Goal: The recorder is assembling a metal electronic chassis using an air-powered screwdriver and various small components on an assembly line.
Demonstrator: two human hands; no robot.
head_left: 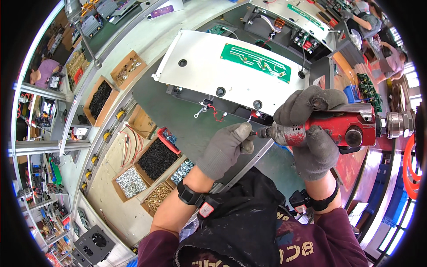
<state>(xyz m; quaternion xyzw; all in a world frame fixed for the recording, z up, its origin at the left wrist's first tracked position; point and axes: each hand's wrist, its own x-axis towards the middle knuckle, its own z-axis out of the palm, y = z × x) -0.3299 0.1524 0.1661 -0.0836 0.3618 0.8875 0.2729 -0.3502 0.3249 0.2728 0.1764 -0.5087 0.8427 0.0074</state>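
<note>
My right hand (318, 153), in a grey work glove, is wrapped round a red air screwdriver (329, 127) held sideways, its nose pointing left. At that tip, the gloved fingers of my left hand (227, 149) are pinched together. Whatever they hold is too small to make out. Just beyond both hands lies a white metal panel (195, 58) with round black-rimmed holes and a green circuit board (255, 62) set in it. Below the panel's near edge, a red wire with a ring terminal (213, 111) hangs loose.
To the left stand boxes of black screws (156, 158), silver fasteners (130, 182) and brass-coloured fasteners (158, 196). A box of black parts (100, 100) sits farther off. A second white panel (293, 18) lies beyond. An orange hose (409, 169) coils at right; other people work farther away.
</note>
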